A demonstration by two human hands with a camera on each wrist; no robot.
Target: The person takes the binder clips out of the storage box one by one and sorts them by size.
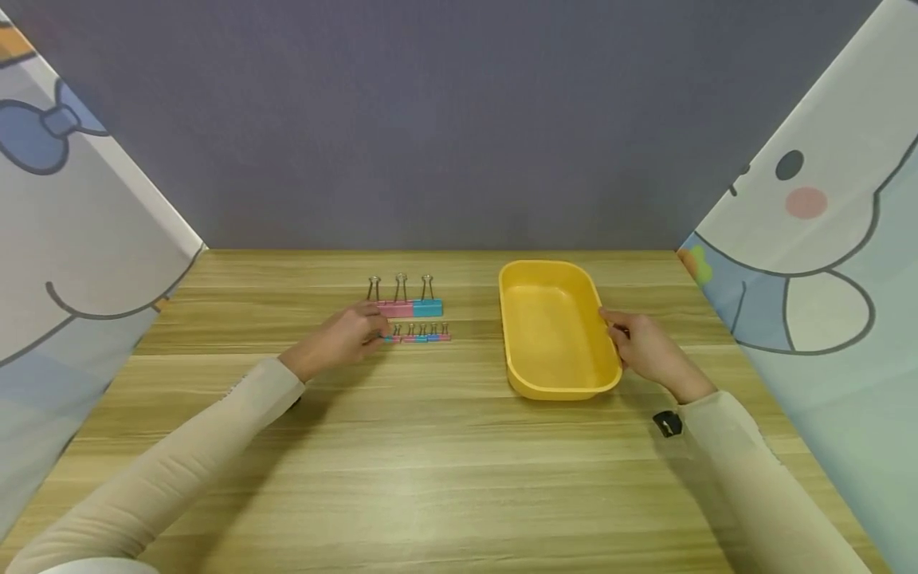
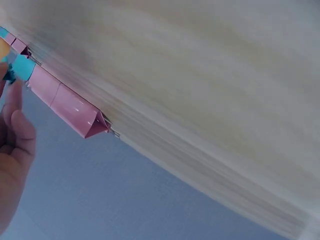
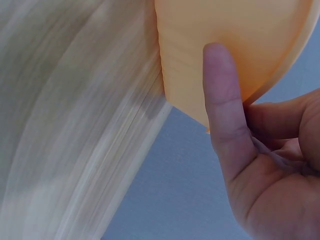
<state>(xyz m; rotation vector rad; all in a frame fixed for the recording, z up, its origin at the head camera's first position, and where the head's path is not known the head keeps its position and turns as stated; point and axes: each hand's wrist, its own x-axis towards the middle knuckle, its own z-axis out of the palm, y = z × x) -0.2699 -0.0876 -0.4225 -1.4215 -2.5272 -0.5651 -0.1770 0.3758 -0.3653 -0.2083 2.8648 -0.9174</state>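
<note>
- Small clips (image 1: 423, 336) lie in a row at the centre of the head view, in front of three big clips (image 1: 409, 307).
- Left hand (image 1: 343, 338) pinches the row's left end.
- Right hand (image 1: 649, 348) grips the yellow tray (image 1: 554, 375) by its right rim, right of centre.

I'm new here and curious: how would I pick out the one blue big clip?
Find the yellow tray on the wooden table. Just left of it stand three large binder clips in a row; the blue clip is nearest the tray, its neighbours being pink.
</note>
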